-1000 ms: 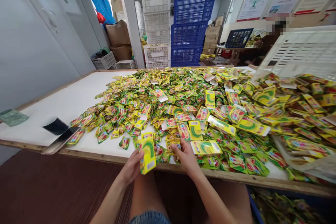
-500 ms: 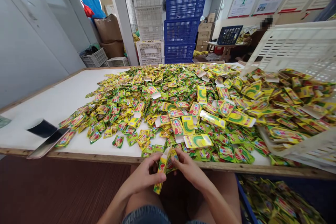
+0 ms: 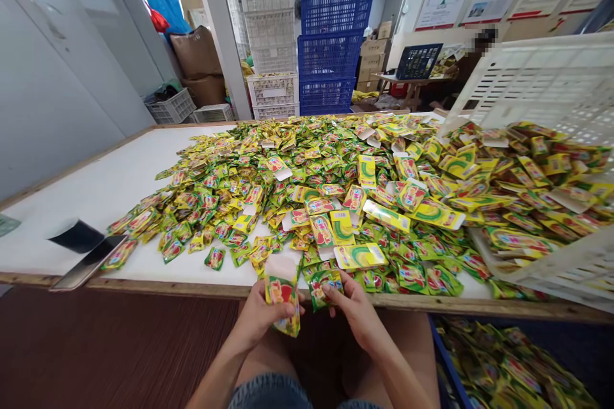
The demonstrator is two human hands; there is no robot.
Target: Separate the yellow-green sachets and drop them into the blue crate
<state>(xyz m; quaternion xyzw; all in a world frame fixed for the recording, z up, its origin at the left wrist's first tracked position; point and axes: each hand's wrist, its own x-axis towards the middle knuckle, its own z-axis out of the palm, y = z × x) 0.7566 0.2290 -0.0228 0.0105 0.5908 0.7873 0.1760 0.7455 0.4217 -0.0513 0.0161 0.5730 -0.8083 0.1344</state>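
My left hand (image 3: 259, 313) grips a small yellow and green carton (image 3: 282, 297) with its white top flap raised. Close beside it, to the right, my right hand (image 3: 354, 301) pinches a green candy packet (image 3: 322, 287) between thumb and fingers. Carton and packet are a little apart, both just in front of the table's near edge. Beyond my hands spreads a heap of similar small packets (image 3: 215, 195). Several flat or part-open cartons, one a yellow carton (image 3: 361, 257), lie on the heap's near right side.
A tipped white crate (image 3: 532, 80) spills cartons at the right. A phone in an open case (image 3: 89, 262) lies at the table's left front edge. Below right stands a blue bin (image 3: 451, 364) of packets. Stacked blue crates (image 3: 330, 57) rise behind; a person sits at the back right.
My hands have moved apart. The carton in my left hand has turned its broad face and white flap toward view, and the green packet in my right hand shows plainly.
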